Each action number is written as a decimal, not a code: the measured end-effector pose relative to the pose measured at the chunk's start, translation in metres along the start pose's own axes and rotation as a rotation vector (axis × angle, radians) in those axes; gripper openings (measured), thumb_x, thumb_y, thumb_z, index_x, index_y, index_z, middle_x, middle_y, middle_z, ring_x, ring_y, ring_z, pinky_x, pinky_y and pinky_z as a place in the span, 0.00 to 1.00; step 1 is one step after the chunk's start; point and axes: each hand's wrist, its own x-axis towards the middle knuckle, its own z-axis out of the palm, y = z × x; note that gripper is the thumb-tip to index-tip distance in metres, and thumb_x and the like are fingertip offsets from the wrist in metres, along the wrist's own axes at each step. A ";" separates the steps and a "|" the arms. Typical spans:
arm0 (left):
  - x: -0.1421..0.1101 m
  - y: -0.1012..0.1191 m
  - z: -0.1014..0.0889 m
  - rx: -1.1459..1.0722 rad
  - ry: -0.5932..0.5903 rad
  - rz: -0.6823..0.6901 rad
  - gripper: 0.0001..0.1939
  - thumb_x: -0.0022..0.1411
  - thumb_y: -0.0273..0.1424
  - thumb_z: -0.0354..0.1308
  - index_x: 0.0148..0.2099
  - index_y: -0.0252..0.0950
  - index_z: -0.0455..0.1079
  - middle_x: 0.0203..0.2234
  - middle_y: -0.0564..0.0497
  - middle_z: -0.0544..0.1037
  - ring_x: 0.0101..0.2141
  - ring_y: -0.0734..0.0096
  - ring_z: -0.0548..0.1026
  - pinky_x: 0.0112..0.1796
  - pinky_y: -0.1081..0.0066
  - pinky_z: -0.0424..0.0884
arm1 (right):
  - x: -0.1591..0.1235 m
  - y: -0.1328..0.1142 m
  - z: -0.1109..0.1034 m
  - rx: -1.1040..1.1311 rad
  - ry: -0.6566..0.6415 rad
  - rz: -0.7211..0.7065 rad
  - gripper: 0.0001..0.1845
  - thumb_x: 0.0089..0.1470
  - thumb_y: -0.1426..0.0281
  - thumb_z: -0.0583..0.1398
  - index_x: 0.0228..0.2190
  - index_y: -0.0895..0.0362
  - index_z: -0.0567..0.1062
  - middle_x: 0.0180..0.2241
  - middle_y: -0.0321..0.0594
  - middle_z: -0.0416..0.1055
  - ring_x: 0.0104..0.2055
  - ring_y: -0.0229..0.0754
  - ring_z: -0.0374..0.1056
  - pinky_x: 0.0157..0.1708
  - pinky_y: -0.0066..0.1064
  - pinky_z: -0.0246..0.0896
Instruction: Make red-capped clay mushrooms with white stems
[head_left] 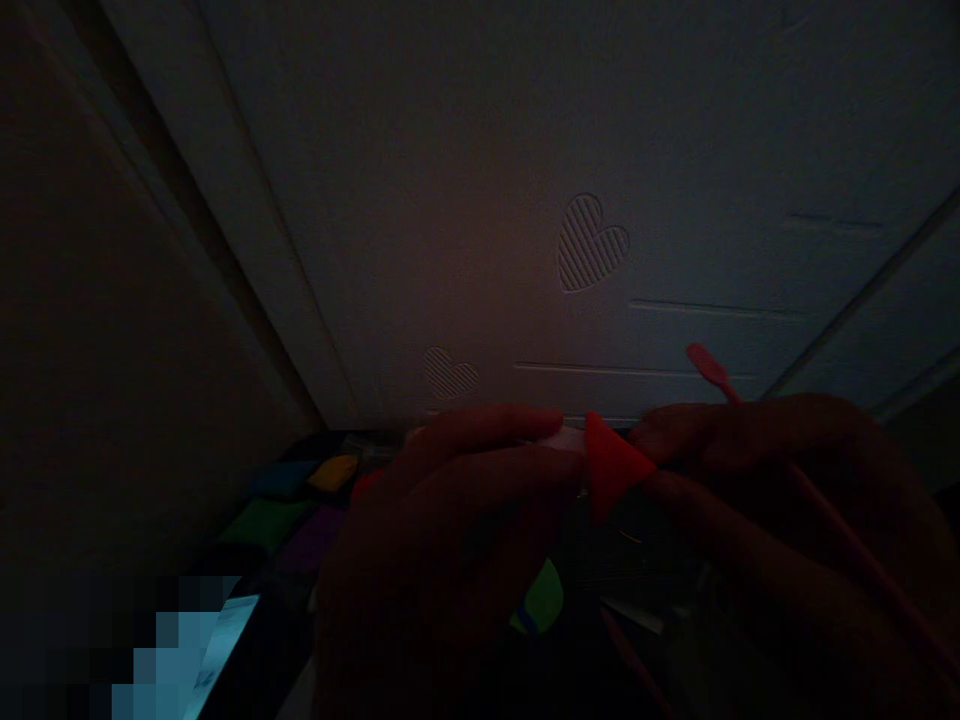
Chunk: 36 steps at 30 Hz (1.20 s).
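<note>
A red cone-shaped piece [613,466] is between my two hands, its point to the right. My left hand [457,530] is closed around a small pale piece [564,438], which lies against the wide end of the red cone; most of it is hidden by the fingers. At the cone's tip, the thumb and forefinger of my right hand [757,470] pinch together. A thin pink modelling tool [832,510] with a flat, ridged end is also tucked in that hand, slanting up to the left. The picture is very dark.
Blue, yellow, green [262,522] and purple packets lie at the left. Below the hands are a light green round thing [541,598], a second pink stick [634,655] and a pale strip [634,614]. A lit screen [221,655] shows bottom left. Behind stands a panel with embossed hearts [591,245].
</note>
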 end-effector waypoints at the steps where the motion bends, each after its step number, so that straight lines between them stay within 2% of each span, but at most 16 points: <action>1: 0.001 0.000 0.000 0.001 -0.001 0.006 0.19 0.59 0.26 0.59 0.47 0.57 0.70 0.46 0.63 0.74 0.44 0.75 0.72 0.46 0.75 0.71 | 0.000 0.000 0.000 -0.004 -0.003 -0.002 0.08 0.45 0.73 0.67 0.28 0.49 0.75 0.31 0.29 0.78 0.33 0.36 0.75 0.34 0.24 0.72; 11: 0.005 0.001 0.002 0.018 0.049 -0.022 0.15 0.55 0.27 0.62 0.42 0.53 0.74 0.42 0.62 0.77 0.40 0.74 0.75 0.44 0.76 0.72 | -0.001 0.003 -0.001 0.006 -0.009 0.032 0.09 0.46 0.74 0.66 0.30 0.49 0.75 0.31 0.29 0.78 0.34 0.35 0.75 0.34 0.20 0.71; 13: 0.007 0.002 0.003 -0.032 0.037 -0.130 0.12 0.54 0.29 0.64 0.41 0.52 0.75 0.38 0.61 0.79 0.37 0.74 0.77 0.40 0.76 0.74 | -0.002 0.004 0.000 0.035 0.019 0.038 0.09 0.46 0.75 0.66 0.29 0.49 0.75 0.31 0.28 0.77 0.34 0.33 0.75 0.33 0.18 0.71; 16: 0.011 0.003 0.005 -0.266 0.011 -0.366 0.09 0.54 0.31 0.64 0.38 0.51 0.76 0.31 0.62 0.82 0.31 0.75 0.79 0.33 0.79 0.77 | -0.004 0.006 0.000 0.072 0.066 0.023 0.10 0.47 0.76 0.65 0.31 0.50 0.74 0.33 0.28 0.77 0.34 0.32 0.74 0.33 0.16 0.71; 18: 0.012 0.003 0.007 -0.445 -0.001 -0.444 0.09 0.54 0.29 0.64 0.36 0.50 0.76 0.30 0.62 0.82 0.30 0.74 0.80 0.31 0.80 0.77 | -0.005 0.006 0.001 0.072 0.057 0.017 0.12 0.47 0.77 0.65 0.32 0.49 0.73 0.35 0.28 0.77 0.35 0.32 0.74 0.33 0.16 0.71; 20: 0.012 0.003 0.008 -0.535 -0.018 -0.480 0.09 0.54 0.27 0.64 0.36 0.49 0.77 0.30 0.61 0.82 0.31 0.73 0.81 0.31 0.81 0.78 | -0.006 0.006 0.001 0.058 0.046 0.014 0.13 0.46 0.78 0.66 0.32 0.49 0.73 0.35 0.28 0.77 0.36 0.32 0.74 0.34 0.16 0.71; 24: 0.010 0.002 0.008 -0.601 -0.043 -0.429 0.11 0.53 0.27 0.65 0.38 0.49 0.77 0.32 0.62 0.83 0.31 0.75 0.81 0.30 0.85 0.76 | -0.006 0.003 0.002 0.029 0.041 -0.004 0.13 0.45 0.77 0.66 0.32 0.49 0.74 0.35 0.29 0.77 0.36 0.34 0.74 0.34 0.18 0.71; 28: 0.011 0.005 0.009 -0.574 -0.091 -0.495 0.11 0.53 0.26 0.64 0.37 0.48 0.77 0.32 0.61 0.83 0.33 0.76 0.81 0.33 0.86 0.76 | -0.004 0.003 0.003 0.038 0.011 0.014 0.12 0.47 0.76 0.66 0.32 0.48 0.73 0.35 0.28 0.77 0.36 0.34 0.75 0.33 0.19 0.72; 36: 0.012 0.007 0.010 -0.478 -0.061 -0.447 0.12 0.54 0.26 0.64 0.38 0.51 0.76 0.33 0.64 0.82 0.32 0.80 0.80 0.32 0.89 0.74 | -0.004 0.004 0.002 -0.001 0.020 -0.003 0.13 0.46 0.78 0.66 0.32 0.49 0.74 0.35 0.28 0.77 0.37 0.34 0.74 0.37 0.20 0.71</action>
